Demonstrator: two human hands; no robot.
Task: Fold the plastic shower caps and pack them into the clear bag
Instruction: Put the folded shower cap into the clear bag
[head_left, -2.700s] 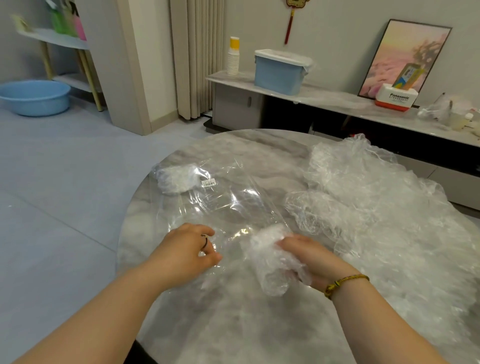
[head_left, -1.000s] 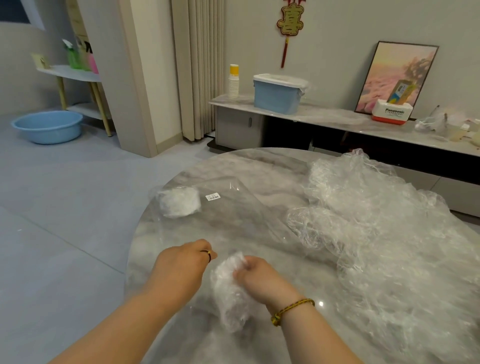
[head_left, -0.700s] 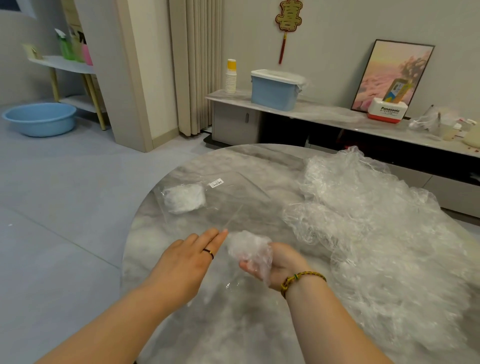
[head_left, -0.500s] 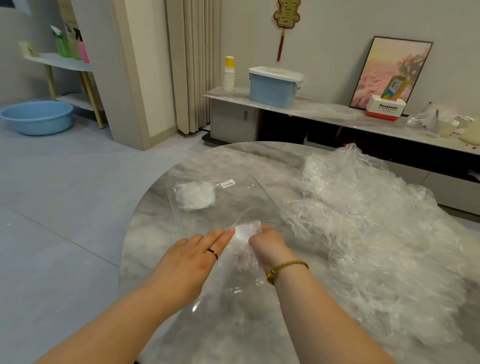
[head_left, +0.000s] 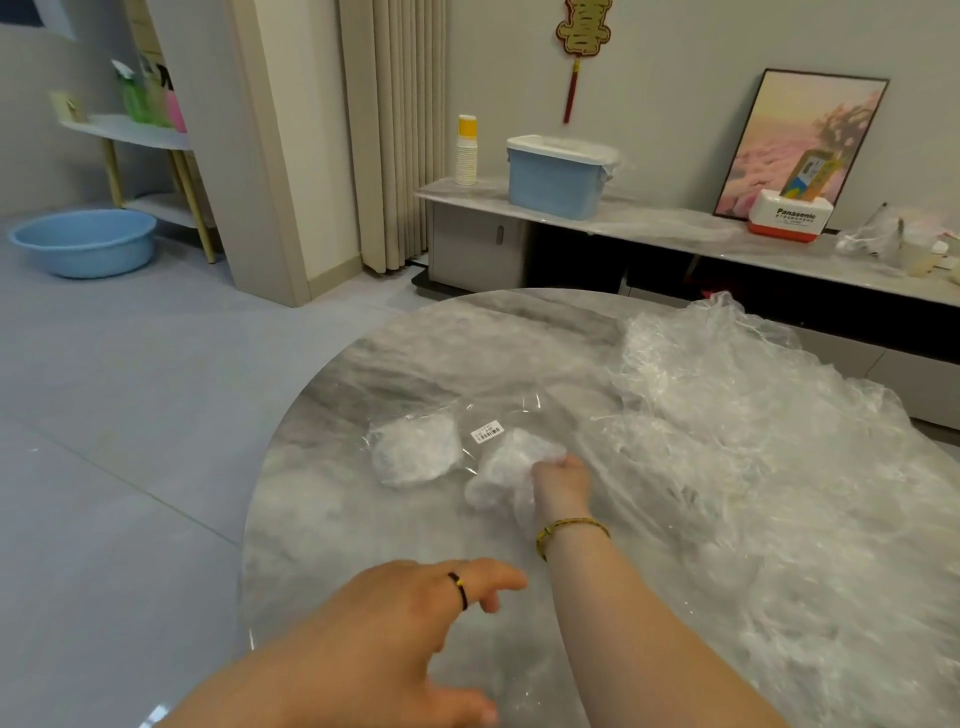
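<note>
One folded shower cap (head_left: 506, 467) gripped by right hand (head_left: 563, 480) inside clear bag (head_left: 519, 408) with barcode sticker (head_left: 487, 433), second folded cap (head_left: 418, 454) beside it, left hand (head_left: 415, 608) loosely spread, Panasonic box (head_left: 789, 221) behind.

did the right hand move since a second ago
Yes. The right hand, holding a cap, went forward, right up to the label.

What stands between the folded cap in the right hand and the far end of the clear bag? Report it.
Nothing visible does. The right hand grips the folded cap close to the far end of the clear bag. The packed cap lies to its left, beside the path, not across it.
</note>
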